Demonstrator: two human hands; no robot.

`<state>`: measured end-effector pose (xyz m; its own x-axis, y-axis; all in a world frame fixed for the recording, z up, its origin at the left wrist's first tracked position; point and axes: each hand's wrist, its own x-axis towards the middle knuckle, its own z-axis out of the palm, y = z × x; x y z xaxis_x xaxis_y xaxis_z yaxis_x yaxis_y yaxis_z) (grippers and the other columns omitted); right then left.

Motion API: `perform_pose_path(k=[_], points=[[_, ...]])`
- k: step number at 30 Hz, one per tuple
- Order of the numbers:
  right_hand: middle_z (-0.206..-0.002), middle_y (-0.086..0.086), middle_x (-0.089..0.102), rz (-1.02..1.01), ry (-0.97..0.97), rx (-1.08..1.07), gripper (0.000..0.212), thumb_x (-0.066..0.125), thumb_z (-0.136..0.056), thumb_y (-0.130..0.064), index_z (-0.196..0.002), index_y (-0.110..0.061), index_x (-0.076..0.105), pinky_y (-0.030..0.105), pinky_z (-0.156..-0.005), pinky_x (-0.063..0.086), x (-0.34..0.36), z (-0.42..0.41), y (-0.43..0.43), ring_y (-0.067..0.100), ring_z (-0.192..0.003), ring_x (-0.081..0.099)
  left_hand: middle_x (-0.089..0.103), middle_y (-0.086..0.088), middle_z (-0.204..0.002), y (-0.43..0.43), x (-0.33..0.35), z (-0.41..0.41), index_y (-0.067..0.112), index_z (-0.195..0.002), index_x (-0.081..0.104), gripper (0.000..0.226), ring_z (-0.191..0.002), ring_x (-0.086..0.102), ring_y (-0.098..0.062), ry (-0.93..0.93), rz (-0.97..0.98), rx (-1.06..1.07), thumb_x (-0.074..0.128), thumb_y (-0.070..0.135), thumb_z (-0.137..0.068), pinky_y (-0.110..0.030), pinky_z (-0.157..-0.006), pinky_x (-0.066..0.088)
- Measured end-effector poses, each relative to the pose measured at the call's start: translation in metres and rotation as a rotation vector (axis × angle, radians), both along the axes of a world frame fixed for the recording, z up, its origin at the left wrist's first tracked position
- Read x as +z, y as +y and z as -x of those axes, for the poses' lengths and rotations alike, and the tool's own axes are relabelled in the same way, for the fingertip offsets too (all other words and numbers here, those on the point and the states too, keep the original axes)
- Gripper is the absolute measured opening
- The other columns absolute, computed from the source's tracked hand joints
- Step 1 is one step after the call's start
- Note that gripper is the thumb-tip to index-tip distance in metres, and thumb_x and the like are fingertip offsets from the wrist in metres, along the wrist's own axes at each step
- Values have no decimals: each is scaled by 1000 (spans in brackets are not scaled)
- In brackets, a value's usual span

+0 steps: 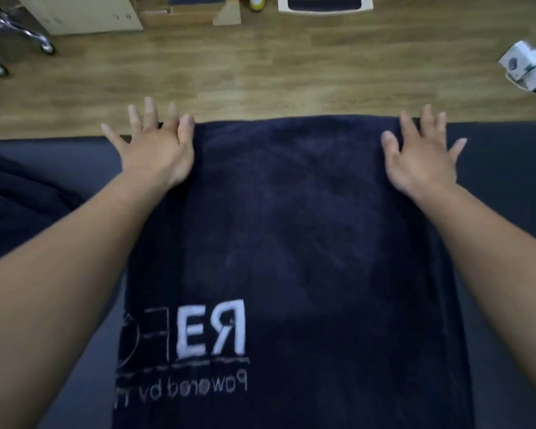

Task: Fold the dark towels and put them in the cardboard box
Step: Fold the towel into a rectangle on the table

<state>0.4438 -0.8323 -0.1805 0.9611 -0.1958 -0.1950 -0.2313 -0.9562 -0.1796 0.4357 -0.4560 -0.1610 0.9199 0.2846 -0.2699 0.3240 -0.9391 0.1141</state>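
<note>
- Dark towel [291,227] lies flat on the table [508,187], white lettering at the near end. That end runs out of view, and its weight may drag the cloth.
- Left hand [155,150] and right hand [421,159] press its 2 far corners, fingers spread, pinching nothing. The corners could slip, skewing the fold.
- Far edge meets the table lip. A push spills it to the floor [260,72].

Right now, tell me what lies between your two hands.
Only the dark towel: its flat far stretch runs bare from the left hand to the right hand, with nothing on it, as the head view shows.
</note>
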Motion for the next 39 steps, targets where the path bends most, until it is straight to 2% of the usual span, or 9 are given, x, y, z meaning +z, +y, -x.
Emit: perform_pose_path(k=[5,9,13,16,21,28,32,36,39], points=[[-159,17,27,-91,-195,350,57,34,-99,-36,-149,-9,37,62,-116,16,22,155,65,37,-149,16,22,-15,-164,-61,28,173,8,-150,38,60,-153,13,-33,-312,153,-274,24,42,-102,-65,-119,10],[-151,9,44,-270,-113,744,55,47,-94,-35,-145,-17,39,54,-115,25,33,330,130,29,-147,26,34,-10,-159,-113,48,353,17,-143,44,56,-150,25,-31,-249,472,-522,42,45,-95,-60,-113,22],[-150,7,45,-286,14,723,44,51,-90,-35,-132,-25,59,55,-110,32,34,448,100,28,-141,39,45,-7,-153,-70,25,459,30,-144,42,67,-150,23,-26,-18,223,-526,50,49,-81,-63,-108,27],[-153,5,41,-89,200,758,60,51,-87,-45,-145,-31,42,58,-108,31,21,473,58,24,-149,20,40,-4,-157,-27,-3,481,33,-152,29,67,-154,10,-25,137,86,-638,46,50,-89,-70,-111,20],[-161,-1,26,68,275,596,59,17,-100,-57,-151,-30,29,54,-118,18,16,457,11,26,-150,19,31,-2,-161,-25,-15,480,35,-152,30,61,-149,25,-28,62,37,-606,42,52,-94,-69,-115,16],[-163,-1,17,97,204,589,63,9,-99,-57,-154,-28,16,50,-121,8,1,461,4,22,-152,8,21,-3,-165,-32,-15,484,36,-155,25,57,-153,9,-26,29,-28,-565,25,54,-100,-66,-117,11],[-163,-4,14,-19,58,480,59,33,-100,-49,-155,-30,20,48,-120,-4,11,476,1,18,-152,4,-2,-9,-167,-39,-8,505,36,-157,14,70,-154,-5,-30,16,-9,-345,32,60,-94,-62,-119,-1],[-135,6,50,-540,-193,-206,40,65,-89,-13,-127,-15,56,38,-109,34,32,521,-18,25,-130,45,33,-14,-150,-31,7,554,14,-142,40,68,-142,31,-35,-239,281,253,67,41,-85,-50,-116,26],[-120,7,53,-708,-29,-578,46,76,-81,-16,-118,-13,49,31,-91,41,27,545,-31,27,-113,55,53,-6,-126,-29,4,571,12,-125,43,50,-119,54,-28,-186,756,783,72,26,-87,-38,-94,45]])
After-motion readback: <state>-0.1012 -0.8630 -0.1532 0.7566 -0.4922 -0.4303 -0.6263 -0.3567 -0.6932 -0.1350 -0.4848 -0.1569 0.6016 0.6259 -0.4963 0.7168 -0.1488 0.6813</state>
